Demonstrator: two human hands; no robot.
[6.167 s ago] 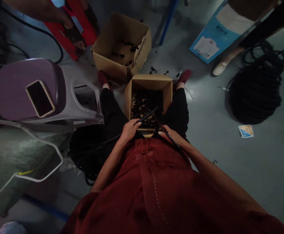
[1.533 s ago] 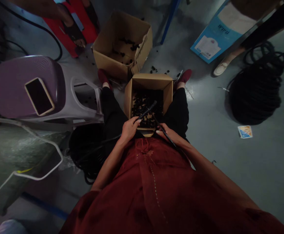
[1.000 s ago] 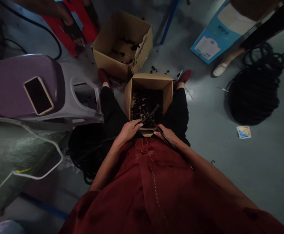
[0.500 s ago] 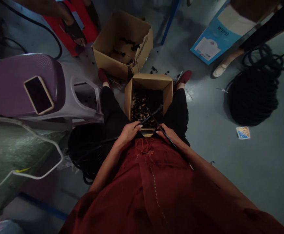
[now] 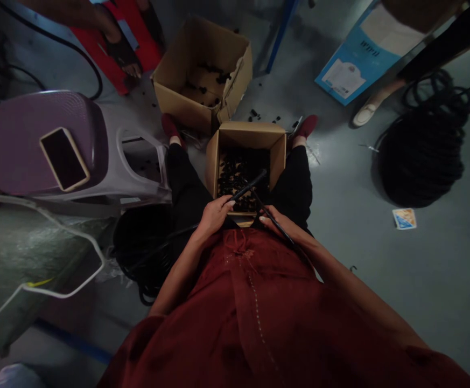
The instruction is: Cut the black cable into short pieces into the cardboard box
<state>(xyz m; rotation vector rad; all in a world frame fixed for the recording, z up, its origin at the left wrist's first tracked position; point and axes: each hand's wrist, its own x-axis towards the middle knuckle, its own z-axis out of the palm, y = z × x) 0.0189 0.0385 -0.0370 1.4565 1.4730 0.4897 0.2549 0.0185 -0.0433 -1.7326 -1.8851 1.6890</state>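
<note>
Cardboard box [image 5: 246, 132] sits between the person's legs, filled with small black pieces [image 5: 235, 186]. Left hand [image 5: 215, 215] is clamped on a black cable [image 5: 247, 187], tip held over the box. Right hand [image 5: 279, 223] is closed on a thin black strand [image 5: 261, 202] at the box's near edge.

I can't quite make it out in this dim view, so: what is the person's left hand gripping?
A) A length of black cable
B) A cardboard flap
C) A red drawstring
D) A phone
A: the left hand closes around a length of black cable, its end reaching out over the open cardboard box.
</note>
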